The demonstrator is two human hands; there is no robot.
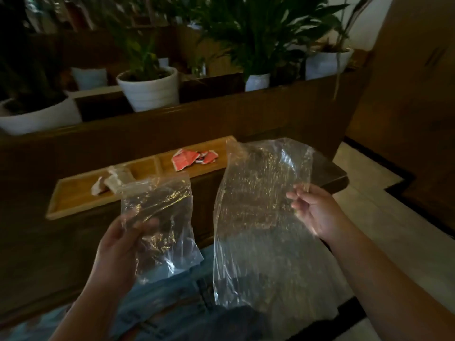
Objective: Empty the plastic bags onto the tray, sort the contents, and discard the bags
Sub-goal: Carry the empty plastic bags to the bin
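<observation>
Both hands hold clear plastic bags above the lap. Left hand grip: clenched on the left edge of the small bag, long axis near vertical; contents cannot be told. Right hand grip: pinching the right edge of the large bag, which appears empty and hangs lengthwise, upper end toward the wooden tray on the bench. Tray left compartment: pale packets. Right compartment: red packets.
</observation>
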